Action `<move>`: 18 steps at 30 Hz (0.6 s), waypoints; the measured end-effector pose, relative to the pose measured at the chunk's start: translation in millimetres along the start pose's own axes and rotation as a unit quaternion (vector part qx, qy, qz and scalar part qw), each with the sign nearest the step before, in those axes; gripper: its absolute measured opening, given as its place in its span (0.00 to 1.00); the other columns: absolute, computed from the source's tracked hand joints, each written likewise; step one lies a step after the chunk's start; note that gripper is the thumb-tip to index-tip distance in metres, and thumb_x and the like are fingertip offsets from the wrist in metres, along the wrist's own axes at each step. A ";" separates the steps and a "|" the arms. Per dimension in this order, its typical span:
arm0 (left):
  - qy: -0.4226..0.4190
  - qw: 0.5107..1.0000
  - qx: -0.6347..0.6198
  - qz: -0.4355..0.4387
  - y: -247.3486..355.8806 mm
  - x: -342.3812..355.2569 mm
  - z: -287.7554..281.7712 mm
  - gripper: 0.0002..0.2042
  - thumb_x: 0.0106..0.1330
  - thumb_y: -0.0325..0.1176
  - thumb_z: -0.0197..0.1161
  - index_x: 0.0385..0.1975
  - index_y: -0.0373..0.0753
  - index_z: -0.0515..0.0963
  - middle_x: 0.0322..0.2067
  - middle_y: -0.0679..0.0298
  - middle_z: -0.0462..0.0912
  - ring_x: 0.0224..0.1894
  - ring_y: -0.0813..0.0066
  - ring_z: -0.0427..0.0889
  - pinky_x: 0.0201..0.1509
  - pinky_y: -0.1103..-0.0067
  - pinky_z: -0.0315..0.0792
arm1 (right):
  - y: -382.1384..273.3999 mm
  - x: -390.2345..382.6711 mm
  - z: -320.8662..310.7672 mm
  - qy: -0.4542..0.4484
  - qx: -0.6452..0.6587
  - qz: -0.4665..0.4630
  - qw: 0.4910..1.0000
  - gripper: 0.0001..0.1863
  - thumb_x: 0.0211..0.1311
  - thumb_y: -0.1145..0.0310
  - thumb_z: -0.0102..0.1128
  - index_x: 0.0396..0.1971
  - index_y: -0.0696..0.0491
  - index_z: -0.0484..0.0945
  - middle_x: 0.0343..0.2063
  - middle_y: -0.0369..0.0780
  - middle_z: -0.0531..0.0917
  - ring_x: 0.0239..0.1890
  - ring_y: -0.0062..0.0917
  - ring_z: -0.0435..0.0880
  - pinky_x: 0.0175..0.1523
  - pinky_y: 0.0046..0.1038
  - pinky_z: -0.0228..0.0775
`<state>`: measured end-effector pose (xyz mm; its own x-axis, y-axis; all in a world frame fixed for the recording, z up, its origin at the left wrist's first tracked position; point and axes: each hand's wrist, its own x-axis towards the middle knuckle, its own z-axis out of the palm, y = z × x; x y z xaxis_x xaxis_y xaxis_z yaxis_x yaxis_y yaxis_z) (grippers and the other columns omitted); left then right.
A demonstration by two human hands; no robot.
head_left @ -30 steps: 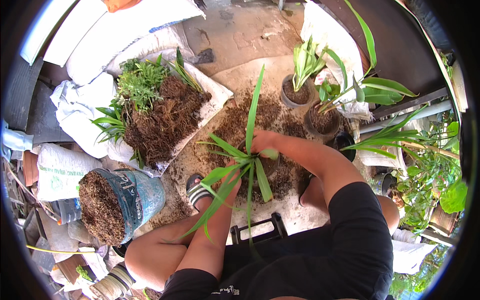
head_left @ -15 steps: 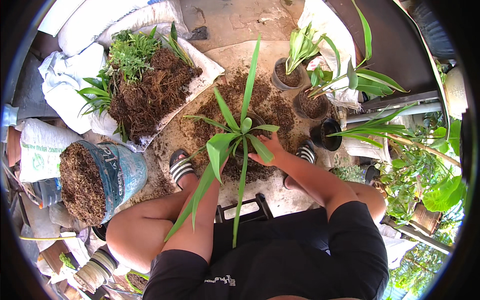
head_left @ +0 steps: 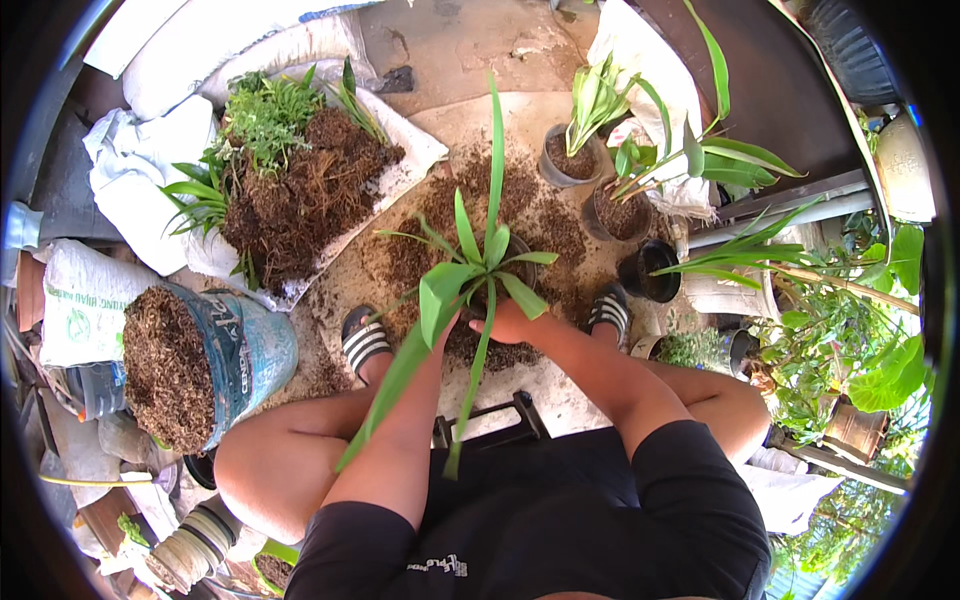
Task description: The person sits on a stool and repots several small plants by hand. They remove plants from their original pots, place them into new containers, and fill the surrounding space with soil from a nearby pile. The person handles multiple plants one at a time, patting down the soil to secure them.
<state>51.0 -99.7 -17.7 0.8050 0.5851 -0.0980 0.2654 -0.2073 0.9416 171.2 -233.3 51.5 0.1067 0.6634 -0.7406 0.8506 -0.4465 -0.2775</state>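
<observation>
R hand point(head_left: 512, 322) is sitting low under the leaves of the long-leaved plant point(head_left: 482, 268), fingers pointing inward twd the base; one digit is showing partly extended, the rest are hiding, so can't tell how far open or if gripping. L hand point(head_left: 453, 322) is sitting opp. side, mostly hidden by a broad leaf; opening & hold can't be confirmed.

Plant is standing approx. center, btwn the two feet, leaves spreading all round, longest ones hanging over L forearm & twd the lap. Dark pot point(head_left: 520, 243) is showing only in part beneath the foliage. Loose soil point(head_left: 510, 190) is lying scattered around it on a pale ground sheet point(head_left: 540, 112).

L side: blue bucket point(head_left: 258, 345) is holding coarse brown mix to the brim. Beyond it, root mass w/ greenery point(head_left: 300, 205) is lying on white sacking point(head_left: 415, 153).

R side: gray pot point(head_left: 570, 172), 2nd potted plant point(head_left: 618, 215) & black pot point(head_left: 650, 278) are standing in a row. Striped sandals point(head_left: 366, 340) are flanking the work area; black frame point(head_left: 500, 412) is showing btwn the knees.
</observation>
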 end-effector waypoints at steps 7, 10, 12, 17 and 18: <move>0.026 0.975 0.198 -0.094 -28.3 4.1 19.2 0.13 0.76 0.35 0.50 0.48 0.36 0.79 0.45 0.47 0.82 0.48 0.48 0.82 0.52 0.58 0.74 | 2.4 1.0 0.7 0.137 -0.002 -0.164 0.977 0.36 0.75 0.44 0.42 0.64 0.62 0.70 0.64 0.54 0.70 0.69 0.52 0.66 0.73 0.49 0.55; -0.012 0.995 -0.013 -0.095 -78.5 13.0 32.8 0.13 0.76 0.35 0.53 0.50 0.34 0.79 0.44 0.52 0.83 0.45 0.61 0.83 0.47 0.67 0.76 | 26.0 30.7 28.2 0.202 0.089 -0.210 0.953 0.34 0.75 0.46 0.43 0.64 0.62 0.67 0.62 0.55 0.72 0.65 0.53 0.70 0.71 0.50 0.59; 0.011 0.989 -0.111 -0.098 -136.1 25.0 7.0 0.16 0.79 0.36 0.45 0.55 0.33 0.74 0.49 0.50 0.81 0.50 0.59 0.83 0.54 0.62 0.77 | -7.7 36.3 -3.1 0.216 0.029 -0.254 0.942 0.38 0.74 0.45 0.45 0.70 0.61 0.57 0.63 0.58 0.70 0.63 0.54 0.72 0.69 0.50 0.61; -0.032 0.980 0.021 -0.195 -26.6 10.4 17.8 0.17 0.80 0.38 0.46 0.49 0.31 0.78 0.43 0.47 0.83 0.46 0.57 0.84 0.50 0.63 0.77 | 7.9 12.6 4.0 0.174 0.064 -0.171 0.968 0.46 0.71 0.44 0.50 0.74 0.60 0.46 0.64 0.63 0.67 0.62 0.56 0.73 0.69 0.50 0.63; -0.051 0.975 0.117 -0.182 -15.2 9.8 7.7 0.17 0.79 0.39 0.47 0.47 0.31 0.79 0.41 0.47 0.84 0.44 0.57 0.85 0.48 0.64 0.77 | 7.3 16.9 6.7 0.180 0.050 -0.175 0.967 0.46 0.70 0.43 0.51 0.74 0.61 0.47 0.64 0.63 0.67 0.62 0.56 0.73 0.69 0.50 0.63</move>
<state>58.9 -96.8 -35.5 0.6802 0.5748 -0.4550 0.6474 -0.1799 0.7406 175.8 -229.3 32.8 0.0086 0.9424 -0.3344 0.8147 -0.2005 -0.5440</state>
